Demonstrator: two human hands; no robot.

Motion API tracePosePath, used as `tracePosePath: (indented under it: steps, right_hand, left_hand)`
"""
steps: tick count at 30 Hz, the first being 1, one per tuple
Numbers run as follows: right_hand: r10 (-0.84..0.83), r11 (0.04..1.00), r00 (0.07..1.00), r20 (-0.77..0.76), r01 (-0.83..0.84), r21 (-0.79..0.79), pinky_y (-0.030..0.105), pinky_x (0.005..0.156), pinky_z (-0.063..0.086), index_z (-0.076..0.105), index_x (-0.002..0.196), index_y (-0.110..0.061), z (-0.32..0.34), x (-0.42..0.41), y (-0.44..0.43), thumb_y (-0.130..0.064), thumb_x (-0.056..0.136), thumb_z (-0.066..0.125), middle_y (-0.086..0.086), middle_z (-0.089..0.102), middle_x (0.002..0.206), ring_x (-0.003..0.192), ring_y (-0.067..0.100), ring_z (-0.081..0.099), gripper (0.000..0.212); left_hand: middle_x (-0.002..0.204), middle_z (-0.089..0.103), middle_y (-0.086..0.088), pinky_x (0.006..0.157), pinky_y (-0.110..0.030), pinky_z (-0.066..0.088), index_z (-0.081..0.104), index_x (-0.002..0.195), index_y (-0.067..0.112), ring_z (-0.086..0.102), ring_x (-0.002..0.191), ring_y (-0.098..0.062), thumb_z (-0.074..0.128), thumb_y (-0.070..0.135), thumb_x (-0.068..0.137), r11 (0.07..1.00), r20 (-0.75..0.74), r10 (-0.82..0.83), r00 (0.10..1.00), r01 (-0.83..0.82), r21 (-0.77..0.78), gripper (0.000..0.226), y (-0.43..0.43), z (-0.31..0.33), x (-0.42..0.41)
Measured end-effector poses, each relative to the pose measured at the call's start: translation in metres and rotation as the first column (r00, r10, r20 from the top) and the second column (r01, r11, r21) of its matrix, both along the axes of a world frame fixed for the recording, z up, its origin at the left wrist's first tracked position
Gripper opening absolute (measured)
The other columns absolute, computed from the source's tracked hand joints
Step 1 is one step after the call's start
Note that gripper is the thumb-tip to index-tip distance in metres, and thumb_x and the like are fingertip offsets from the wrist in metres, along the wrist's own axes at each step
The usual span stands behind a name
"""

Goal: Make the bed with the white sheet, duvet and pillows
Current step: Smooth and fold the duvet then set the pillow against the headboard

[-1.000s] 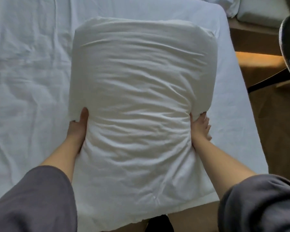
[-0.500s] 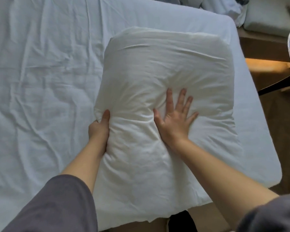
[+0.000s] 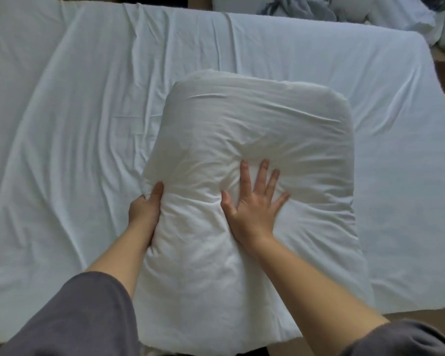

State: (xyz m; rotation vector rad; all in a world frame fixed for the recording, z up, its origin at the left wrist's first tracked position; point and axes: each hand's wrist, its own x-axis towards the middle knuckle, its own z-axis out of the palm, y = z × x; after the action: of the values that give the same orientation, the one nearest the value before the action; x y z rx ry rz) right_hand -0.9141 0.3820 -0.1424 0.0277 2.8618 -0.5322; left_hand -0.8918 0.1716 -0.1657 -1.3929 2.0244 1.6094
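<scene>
Pillow (image 3: 254, 129): white, creased, lying on the sheet (image 3: 75, 111) toward the right half of the bed, its long side running away from the person. Its near end hangs over the bed's near edge.

Left hand (image 3: 145, 210): clamped on the pillow's left edge. The thumb (image 3: 157, 191) lies on top of the cloth; the other fingers are tucked under the edge and hidden. The cover bunches where the hand grips.

Right hand (image 3: 254, 205): flat on the pillow's top, palm down, fingers (image 3: 244, 176) straight and spread apart, pressing a dent into the filling. Creases fan out from it.

Sheet: white, spread over the mattress, wrinkled – long folds cross the left half.

Both forearms are bare, with grey sleeves (image 3: 75, 317) pushed up above them.

Beyond the bed's far edge, upper right, sits a heap of grey and white cloth (image 3: 298, 7) – what it is cannot be told.
</scene>
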Motion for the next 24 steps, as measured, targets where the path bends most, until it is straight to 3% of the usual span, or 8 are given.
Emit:
tracePosePath:
  steps: [7,14,18,21,24]
  right_hand:
    - [-0.059,0.998,0.998,-0.008,0.059,0.021,0.068,0.111,-0.007,-0.008,0.152,-0.044,0.005,0.004,-0.060,-0.071,0.075,0.017,0.000,-0.021,0.162,0.147,0.027,-0.023,0.085]
    - [-0.118,0.982,0.987,-0.110,0.100,-0.162,0.066,0.109,-0.013,0.000,0.153,-0.044,-0.010,0.011,-0.306,-0.069,0.077,0.021,-0.001,-0.018,0.163,0.148,0.027,-0.023,0.082]
    - [-0.016,0.970,0.995,-0.101,-0.009,-0.241,0.069,0.108,-0.015,0.004,0.153,-0.045,-0.020,0.016,-0.482,-0.067,0.075,0.025,0.000,-0.018,0.163,0.147,0.026,-0.025,0.084]
    - [0.144,0.950,0.985,-0.092,-0.164,-0.268,0.069,0.106,-0.019,0.004,0.152,-0.045,-0.023,0.027,-0.592,-0.065,0.081,0.034,0.001,-0.021,0.162,0.146,0.027,-0.028,0.080]
    - [0.362,0.915,0.930,-0.053,-0.366,-0.171,0.069,0.104,-0.022,0.001,0.152,-0.043,-0.039,0.042,-0.661,-0.064,0.087,0.036,0.001,-0.025,0.160,0.143,0.029,-0.032,0.077]
  left_hand:
    - [0.111,0.068,-0.011,0.097,-0.041,0.050,0.066,0.113,0.009,0.063,0.102,-0.028,0.060,0.057,0.086,0.994,-0.063,-0.053,0.997,0.059,0.089,0.056,-0.063,-0.004,-0.016]
    - [0.111,0.066,-0.008,0.088,-0.030,0.046,0.067,0.110,0.010,0.060,0.100,-0.024,0.056,0.055,0.090,0.989,-0.134,-0.133,0.982,0.122,-0.088,0.050,-0.305,0.001,-0.034]
    - [0.120,0.063,-0.014,0.088,-0.027,0.041,0.063,0.122,0.004,0.058,0.108,-0.026,0.056,0.054,0.091,0.980,-0.121,-0.045,0.992,0.021,-0.199,0.058,-0.474,0.000,-0.009]
    - [0.109,0.062,-0.011,0.086,-0.026,0.035,0.055,0.129,-0.002,0.053,0.117,-0.032,0.048,0.046,0.098,0.970,-0.076,0.007,0.997,-0.025,-0.243,0.057,-0.587,-0.001,0.018]
    - [0.137,0.052,-0.017,0.103,-0.039,0.040,0.047,0.139,0.003,0.047,0.127,-0.038,0.043,0.051,0.097,0.991,0.113,0.062,0.992,-0.048,-0.123,0.064,-0.670,-0.040,0.056]
